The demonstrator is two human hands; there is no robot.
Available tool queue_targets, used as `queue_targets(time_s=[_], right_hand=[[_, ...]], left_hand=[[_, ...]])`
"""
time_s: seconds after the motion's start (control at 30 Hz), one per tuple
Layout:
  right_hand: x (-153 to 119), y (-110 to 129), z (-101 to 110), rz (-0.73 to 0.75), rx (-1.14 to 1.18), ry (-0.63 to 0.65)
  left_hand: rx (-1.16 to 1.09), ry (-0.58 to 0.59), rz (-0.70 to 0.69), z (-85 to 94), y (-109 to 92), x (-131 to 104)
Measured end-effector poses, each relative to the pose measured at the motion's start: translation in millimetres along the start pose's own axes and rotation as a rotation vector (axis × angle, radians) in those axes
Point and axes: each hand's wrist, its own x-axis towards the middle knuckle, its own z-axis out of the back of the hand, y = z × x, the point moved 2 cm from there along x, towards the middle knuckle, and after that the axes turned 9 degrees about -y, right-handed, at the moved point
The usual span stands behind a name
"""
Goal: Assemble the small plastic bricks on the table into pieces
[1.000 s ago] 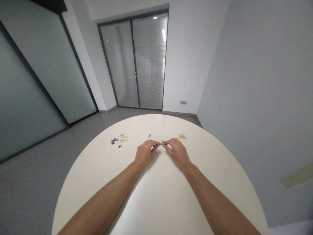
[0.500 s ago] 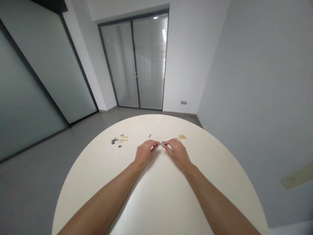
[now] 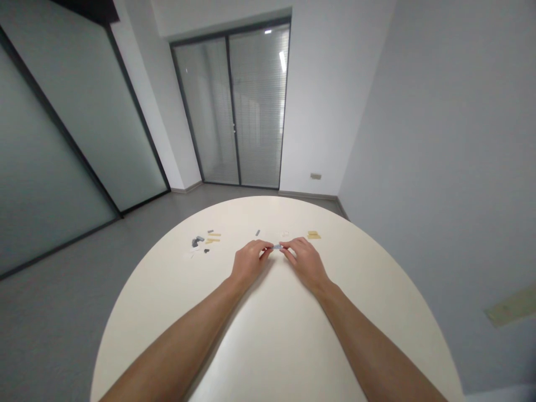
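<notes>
Between my fingertips is a small grey-blue piece [image 3: 276,247], too small in view for its kind to show. My left hand [image 3: 252,260] pinches its left end, and my right hand [image 3: 305,260] pinches its right end. Both hands are low over the white round table [image 3: 268,346]. Just beyond the fingers, a small grey strip [image 3: 258,232] lies by itself. Behind my right fingers there is a faint whitish piece [image 3: 285,234]. Flat yellow pieces [image 3: 314,234] lie a little past my right hand.
Left of my hands, several yellow strips [image 3: 213,240] lie beside a cluster of dark grey pieces [image 3: 195,242]. A small dark piece [image 3: 206,250] and thin white bits [image 3: 194,249] are close by. Past the table's far edge stands a glass door [image 3: 257,111].
Both hands keep their pinch on the small grey-blue piece, with hardly any movement. The whole view has shifted very slightly.
</notes>
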Motion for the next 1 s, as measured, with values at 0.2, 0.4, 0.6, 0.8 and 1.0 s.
queue_targets(time_s=[0.2, 0.4, 0.6, 0.8, 1.0], right_hand=[[-0.2, -0.7, -0.4, -0.003, 0.012, -0.01], [-1.1, -1.9, -1.2, 0.004, 0.015, -0.024], [-1.5, -3.3, -2.2, 0.003, 0.003, -0.025], [-0.2, -0.8, 0.1, -0.007, -0.002, -0.011], [0.0, -0.1, 0.7, -0.008, -0.007, -0.005]], left_hand=[[0.019, -0.024, 0.003, -0.8, 1.9, 0.0], [0.049, -0.019, 0.005, -2.2, 3.3, 0.5], [0.068, -0.02, -0.032, -1.6, 2.8, -0.2], [0.066, -0.018, -0.04, -4.1, 6.0, -0.2], [0.045, -0.034, -0.034, -3.2, 4.8, -0.2]])
